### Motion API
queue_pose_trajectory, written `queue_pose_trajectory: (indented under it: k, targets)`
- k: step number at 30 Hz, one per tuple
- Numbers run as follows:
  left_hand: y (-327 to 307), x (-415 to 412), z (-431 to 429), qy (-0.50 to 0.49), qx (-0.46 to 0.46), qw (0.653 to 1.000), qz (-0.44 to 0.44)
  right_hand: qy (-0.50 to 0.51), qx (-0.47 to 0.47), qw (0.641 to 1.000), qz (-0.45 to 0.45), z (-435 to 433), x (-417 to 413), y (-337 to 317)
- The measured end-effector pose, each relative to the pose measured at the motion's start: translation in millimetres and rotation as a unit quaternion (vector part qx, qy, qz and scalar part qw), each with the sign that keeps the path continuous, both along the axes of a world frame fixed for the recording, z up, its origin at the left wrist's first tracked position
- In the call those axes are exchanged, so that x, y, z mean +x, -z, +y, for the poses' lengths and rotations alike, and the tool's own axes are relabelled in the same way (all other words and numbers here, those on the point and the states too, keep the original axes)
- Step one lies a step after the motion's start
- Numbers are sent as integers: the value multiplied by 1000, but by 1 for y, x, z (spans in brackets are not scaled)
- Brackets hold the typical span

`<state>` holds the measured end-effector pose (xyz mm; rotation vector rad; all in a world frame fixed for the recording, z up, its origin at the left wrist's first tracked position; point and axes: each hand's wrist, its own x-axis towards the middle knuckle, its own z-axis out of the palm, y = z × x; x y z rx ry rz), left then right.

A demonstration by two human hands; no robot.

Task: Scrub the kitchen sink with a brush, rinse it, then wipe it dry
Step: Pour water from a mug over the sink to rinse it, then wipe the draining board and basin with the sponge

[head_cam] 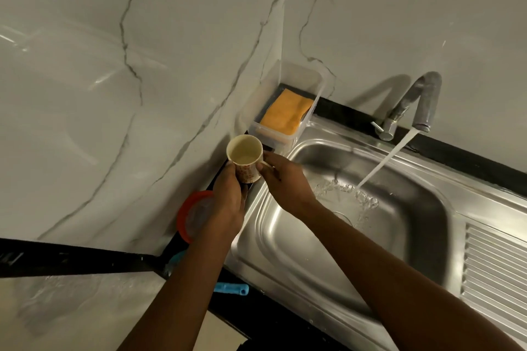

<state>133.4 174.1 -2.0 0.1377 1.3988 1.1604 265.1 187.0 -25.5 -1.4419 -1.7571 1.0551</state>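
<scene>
A stainless steel sink (299, 259) fills the right half of the view. Water runs from the tap (422, 100) into the basin and splashes near the drain. A cream patterned cup (245, 158) is held upright over the sink's left rim, with a little liquid inside. My left hand (228, 205) grips the cup from below. My right hand (285, 179) holds its handle side with the fingertips. A blue handle (231, 289), possibly the brush, lies on the counter under my left forearm.
A clear plastic box (285, 105) with an orange cloth (286, 114) stands in the corner behind the sink. A red-rimmed round lid (194, 216) lies left of the sink. The ribbed drainboard (496, 273) is at right. Marble walls enclose the corner.
</scene>
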Motion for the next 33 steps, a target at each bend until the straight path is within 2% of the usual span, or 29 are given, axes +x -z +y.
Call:
queue_pose_trajectory:
  k: [6,10,13,15,17,20,24,27,31,33]
  targets:
    - [4,-2,3,-14,6,1000,-17,-7,14,1000,-11,7,-7,7]
    - [9,-1,-2,-10,-1,1000,8,-1,-4,994,-113,12,-1,0]
    - [9,4,-13,-1,12,999,49,-17,59,977,-204,11,8,-24]
    - [6,8,-22,-9,3,999,48,-13,105,963,-247,16,13,-47]
    - [2,14,-30,-19,-3,999,31,6,145,960,-239,33,19,-66]
    - [-3,25,-37,22,23,999,26,48,195,959,-198,80,25,-85]
    - [-7,31,-29,92,48,994,36,-16,104,951,-291,157,20,-74]
    - [-8,32,-23,154,70,983,74,-110,33,913,-392,185,11,-61]
    - [-2,32,-20,193,96,971,107,-211,1,838,-503,198,0,-45]
    - [0,32,-18,205,101,967,113,-225,15,812,-539,202,-1,-36]
